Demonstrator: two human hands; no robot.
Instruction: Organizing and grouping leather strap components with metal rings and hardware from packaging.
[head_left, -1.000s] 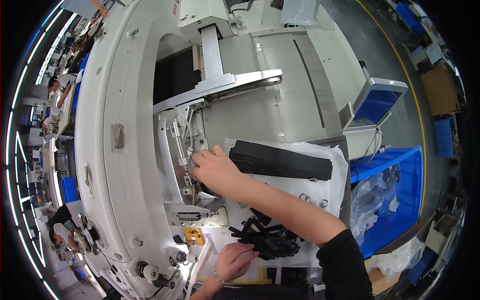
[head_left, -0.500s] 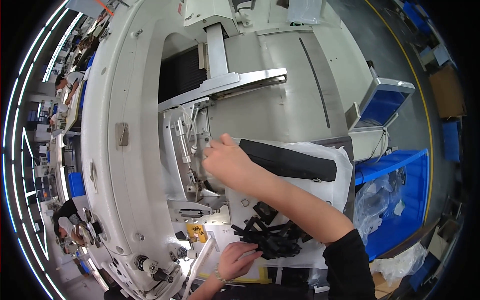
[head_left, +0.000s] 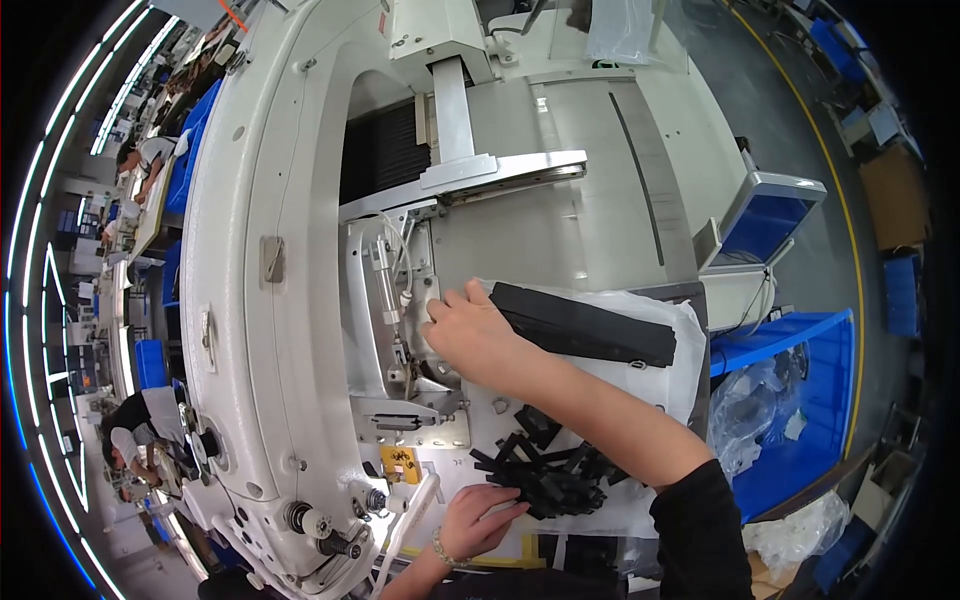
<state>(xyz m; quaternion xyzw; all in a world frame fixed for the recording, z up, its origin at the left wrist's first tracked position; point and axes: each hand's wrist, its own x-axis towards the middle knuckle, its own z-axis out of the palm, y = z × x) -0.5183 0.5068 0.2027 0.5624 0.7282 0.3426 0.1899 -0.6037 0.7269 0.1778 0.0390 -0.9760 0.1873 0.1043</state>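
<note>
My right hand (head_left: 474,331) reaches across the white sewing machine's metal bed, beside the clamp with its small silver cylinder (head_left: 386,284). Its fingers are curled and point toward the clamp; whatever they may pinch is hidden. Just right of those fingers lies a long folded black fabric piece (head_left: 585,325) on a white sheet (head_left: 683,376). Lower down, my left hand (head_left: 476,523), with a bracelet at the wrist, has its fingertips at the left edge of a heap of black strips (head_left: 550,476). They close on a strip there, partly lost against the dark heap.
A metal arm (head_left: 515,172) spans the bed above my right hand. To the right are a screen (head_left: 765,212) and a blue bin (head_left: 820,420) holding clear plastic. A yellow card (head_left: 400,464) lies by the machine head's lower end. Other people work at far left.
The view has shifted slightly, so the machine appears farther right. Both hands keep nearly the same poses and places beside the clamp and the strips.
</note>
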